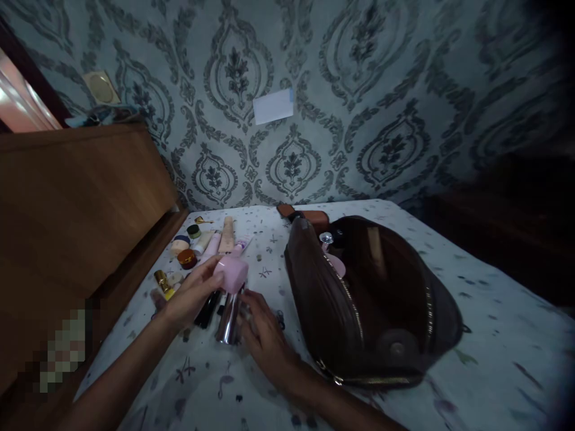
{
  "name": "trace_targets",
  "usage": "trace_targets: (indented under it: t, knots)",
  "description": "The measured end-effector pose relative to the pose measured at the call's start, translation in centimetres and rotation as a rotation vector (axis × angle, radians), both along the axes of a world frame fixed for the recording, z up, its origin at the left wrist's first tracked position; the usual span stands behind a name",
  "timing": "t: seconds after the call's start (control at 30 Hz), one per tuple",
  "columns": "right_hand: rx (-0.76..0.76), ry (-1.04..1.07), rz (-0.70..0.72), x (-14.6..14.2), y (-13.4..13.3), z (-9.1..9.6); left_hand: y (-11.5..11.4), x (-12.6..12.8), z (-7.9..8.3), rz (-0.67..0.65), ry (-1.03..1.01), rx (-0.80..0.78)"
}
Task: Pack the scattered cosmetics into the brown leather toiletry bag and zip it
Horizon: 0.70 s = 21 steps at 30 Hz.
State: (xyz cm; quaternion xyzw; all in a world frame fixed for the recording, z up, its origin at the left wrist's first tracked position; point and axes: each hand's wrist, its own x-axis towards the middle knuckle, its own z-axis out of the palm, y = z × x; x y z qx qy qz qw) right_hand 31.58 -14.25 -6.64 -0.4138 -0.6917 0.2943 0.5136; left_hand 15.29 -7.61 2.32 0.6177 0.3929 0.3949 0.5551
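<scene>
My left hand (195, 290) is closed round a rounded pink jar (232, 273), held just above the bed. Directly below the jar is a shiny silver cylinder (228, 323), its upper end partly covered by the jar. The bent fingers of my right hand (265, 335) rest against the cylinder's right side. A black case (207, 311) lies left of the cylinder. Several cosmetics are grouped beyond my left hand, among them a beige tube (227, 234), an amber jar (187, 258) and a gold-capped bottle (162, 280).
A dark brown handbag (309, 299) gapes open on the right, with a pink round item (336, 265) inside. Its brown strap (314, 219) lies behind it. A wooden panel (81, 197) borders the left side. The patterned wall (291, 161) rises at the back.
</scene>
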Motion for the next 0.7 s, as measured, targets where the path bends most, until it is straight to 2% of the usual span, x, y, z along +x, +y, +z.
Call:
trace_targets:
  t: [0.07, 0.23, 0.3, 0.37, 0.43, 0.53, 0.63, 0.7]
  knots:
    - [-0.028, 0.037, 0.012, 0.4, -1.0, 1.7, -0.6, 0.8, 0.0, 0.011, -0.116, -0.123]
    - [-0.107, 0.142, -0.001, 2.1, -3.4, 6.0, -1.9, 2.3, 0.2, -0.018, -0.251, -0.380]
    - [-0.109, 0.163, -0.006, 2.7, -3.9, 6.9, -2.3, 2.8, 0.2, -0.016, -0.306, -0.433]
    - [-0.146, 0.200, 0.012, 3.2, -4.3, 7.3, -2.7, 3.2, 0.3, 0.013, -0.323, -0.409]
    - [-0.196, 0.264, 0.038, 3.7, -4.7, 7.6, -3.3, 3.4, 0.5, 0.057, -0.286, -0.275]
    - [-0.228, 0.309, 0.043, 4.7, -5.5, 8.4, -4.5, 3.4, 1.4, 0.083, -0.065, 0.083]
    - [-0.154, 0.212, 0.001, 6.3, -6.6, 10.2, -6.3, 3.4, 2.9, 0.096, 0.305, 0.507]
    - [-0.066, 0.094, -0.007, 7.5, -7.2, 11.7, -7.2, 3.6, 3.7, 0.095, 0.472, 0.792]
